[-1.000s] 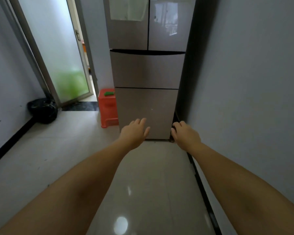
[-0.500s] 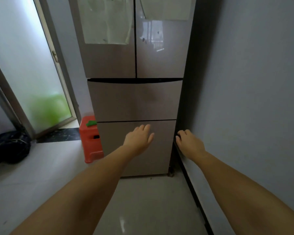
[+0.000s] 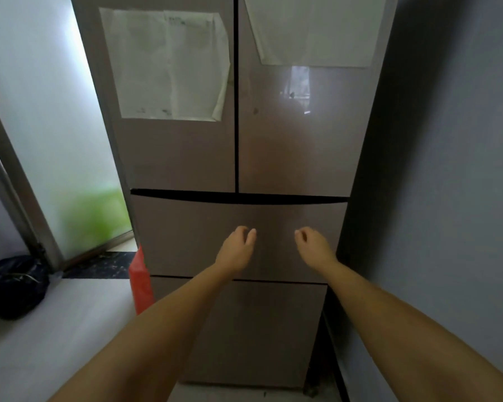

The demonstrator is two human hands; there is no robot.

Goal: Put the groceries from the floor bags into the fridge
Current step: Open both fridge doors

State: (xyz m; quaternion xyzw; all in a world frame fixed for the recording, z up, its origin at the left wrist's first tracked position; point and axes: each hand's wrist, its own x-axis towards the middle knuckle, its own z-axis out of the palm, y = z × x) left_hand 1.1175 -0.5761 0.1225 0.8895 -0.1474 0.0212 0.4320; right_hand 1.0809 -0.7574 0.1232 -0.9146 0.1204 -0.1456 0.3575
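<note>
Fridge [image 3: 238,158] dead ahead, 12 o'clock, all shut. My left hand [image 3: 235,250] and right hand [image 3: 314,247] loosely curled, holding nothing. Doors likely stiff, glossy; hook centre seam edge.

Fridge [image 3: 238,158] top cut off; red stool [image 3: 140,282] mostly hidden behind it.

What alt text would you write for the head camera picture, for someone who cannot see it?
Two bare arms reach toward a closed fridge; the left hand and right hand, fingers loosely curled and empty, hang before its middle drawer. Papers hang on the upper doors; a red stool and dark bag sit to the left.
</note>
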